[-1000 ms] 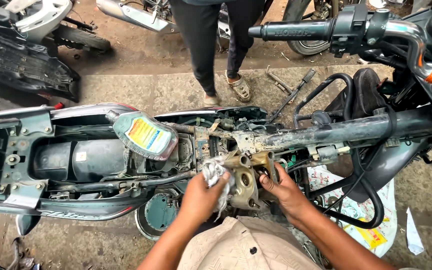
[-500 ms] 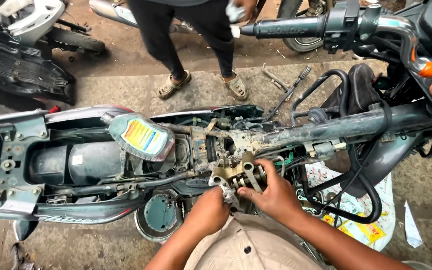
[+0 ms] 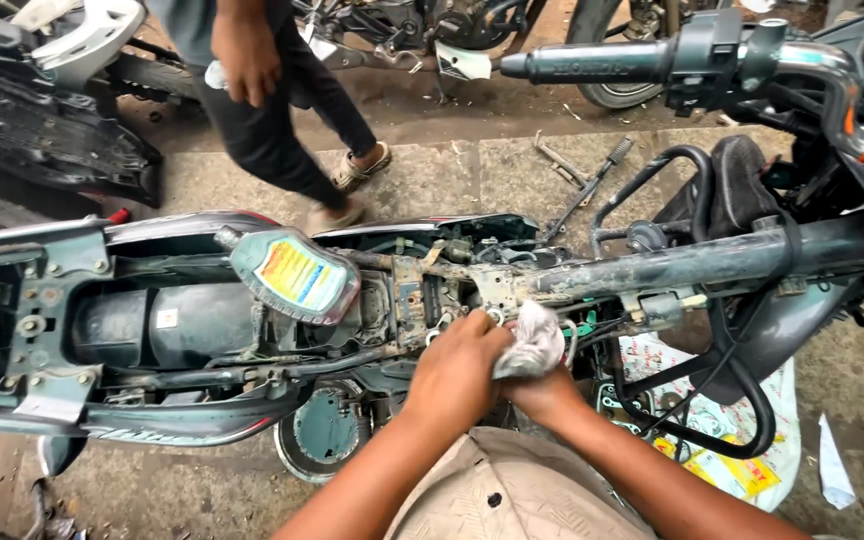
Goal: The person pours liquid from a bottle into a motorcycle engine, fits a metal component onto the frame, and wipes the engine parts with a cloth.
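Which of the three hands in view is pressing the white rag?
The left hand, low at the stripped frame, presses the white rag. The right hand sits beneath it; the bystander's hand hangs far above.

Packages and labels around the stripped motorcycle

A grey-green oil bottle point(image 3: 287, 275) is lying tilted on the motorcycle frame point(image 3: 712, 262), cap end pointing up-left, showing a rectangular label point(image 3: 297, 275) in yellow, orange and blue. A small pale square sticker point(image 3: 166, 318) is sitting on the dark tank-like part below the bottle's left end. On the ground under the frame's right part, a flat white printed bag point(image 3: 727, 455) with yellow and green patches is lying partly hidden behind black hoses.
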